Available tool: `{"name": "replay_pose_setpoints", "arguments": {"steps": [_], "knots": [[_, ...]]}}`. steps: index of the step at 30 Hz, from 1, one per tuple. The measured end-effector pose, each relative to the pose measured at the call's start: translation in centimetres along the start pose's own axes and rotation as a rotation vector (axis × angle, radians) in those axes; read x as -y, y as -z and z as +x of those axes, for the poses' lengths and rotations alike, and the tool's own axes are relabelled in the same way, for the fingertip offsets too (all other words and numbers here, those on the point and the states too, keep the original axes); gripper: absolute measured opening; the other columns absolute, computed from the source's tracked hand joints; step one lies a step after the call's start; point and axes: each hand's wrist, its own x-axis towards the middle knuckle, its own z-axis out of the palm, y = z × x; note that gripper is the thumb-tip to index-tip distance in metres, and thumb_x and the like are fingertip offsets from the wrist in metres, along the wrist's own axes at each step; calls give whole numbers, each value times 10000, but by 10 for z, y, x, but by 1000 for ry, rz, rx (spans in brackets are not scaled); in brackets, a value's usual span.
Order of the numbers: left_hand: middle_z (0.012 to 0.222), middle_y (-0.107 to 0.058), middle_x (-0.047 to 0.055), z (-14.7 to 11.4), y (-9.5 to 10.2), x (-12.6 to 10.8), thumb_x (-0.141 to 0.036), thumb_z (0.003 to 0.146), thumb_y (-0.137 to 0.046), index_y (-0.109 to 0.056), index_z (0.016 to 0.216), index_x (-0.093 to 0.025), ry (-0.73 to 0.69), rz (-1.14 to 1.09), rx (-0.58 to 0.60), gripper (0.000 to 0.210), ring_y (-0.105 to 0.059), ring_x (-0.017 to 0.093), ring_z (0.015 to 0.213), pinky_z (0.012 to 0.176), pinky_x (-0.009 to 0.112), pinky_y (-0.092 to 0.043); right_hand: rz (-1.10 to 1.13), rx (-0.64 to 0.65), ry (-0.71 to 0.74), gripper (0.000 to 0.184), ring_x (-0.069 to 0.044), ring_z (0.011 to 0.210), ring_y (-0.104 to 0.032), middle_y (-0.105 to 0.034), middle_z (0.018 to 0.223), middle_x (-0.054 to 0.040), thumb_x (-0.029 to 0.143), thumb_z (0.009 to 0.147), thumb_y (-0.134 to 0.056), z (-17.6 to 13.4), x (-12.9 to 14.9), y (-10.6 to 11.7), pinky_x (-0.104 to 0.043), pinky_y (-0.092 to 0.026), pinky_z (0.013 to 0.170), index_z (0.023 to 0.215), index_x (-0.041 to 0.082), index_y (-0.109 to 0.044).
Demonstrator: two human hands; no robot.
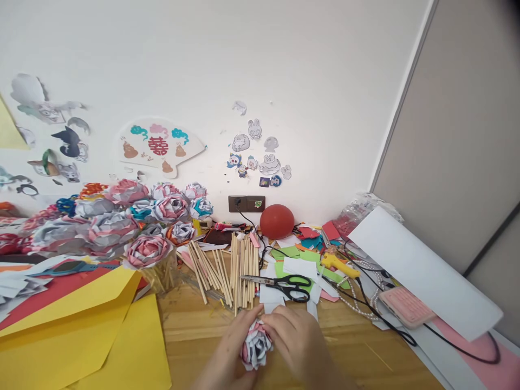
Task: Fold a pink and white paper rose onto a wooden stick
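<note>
A pink and white paper flower (257, 346) sits low over the wooden table, cupped between both hands. My left hand (233, 346) wraps around its left side with the fingers curled. On the other side my right hand (296, 338) has bent fingers pressed against the upper right petals. The flower's underside is hidden. Just beyond the hands lie black-handled scissors (284, 285), their blades pointing left across a row of thin wooden sticks (239, 265). White paper pieces (299, 266) lie under and around the scissors.
Finished paper flowers (148, 250) crowd the left back. Yellow paper sheets (134, 352) cover the front left. A red balloon (277, 221) rests against the wall. To the right are a yellow glue gun (340, 265), black cables, a bead string and a pink keyboard-like device (406, 306).
</note>
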Motion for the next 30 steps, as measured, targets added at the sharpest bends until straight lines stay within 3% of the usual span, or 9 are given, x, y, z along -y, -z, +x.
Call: {"name": "replay_pose_setpoints", "arguments": {"steps": [7,14,24,30], "knots": [[1334,-476,30,0,2,0,26,614,-472,-328,1309,-308,-42,17,1,785,-427,229,1218,1022,372,-328,183,-11,-85,237,-120,614,-548,-579,677,-15,267,907,-420,3,2,2,-210,-403,554,782,181,-602],[1324,-484,25,-1,1,2,31,582,-462,-323,1313,-323,-15,25,12,824,-425,243,1219,1021,413,-323,168,-19,-97,194,-122,614,-551,-582,691,-22,233,896,-431,1,1,0,-212,-395,548,807,177,-594],[1336,-472,32,-2,-3,16,3,566,-467,-320,1330,-319,-42,1,27,842,-425,282,1216,1002,456,-339,104,123,-60,253,-133,622,-549,-599,701,-18,243,934,-328,-2,0,0,-227,-375,565,856,178,-560],[1292,-515,58,4,0,3,-12,603,-518,-352,1302,-309,-44,-13,-35,778,-474,275,1175,982,427,-378,254,143,-221,209,-143,705,-556,-602,802,-30,264,912,-358,1,-3,4,-226,-391,613,958,186,-545]]}}
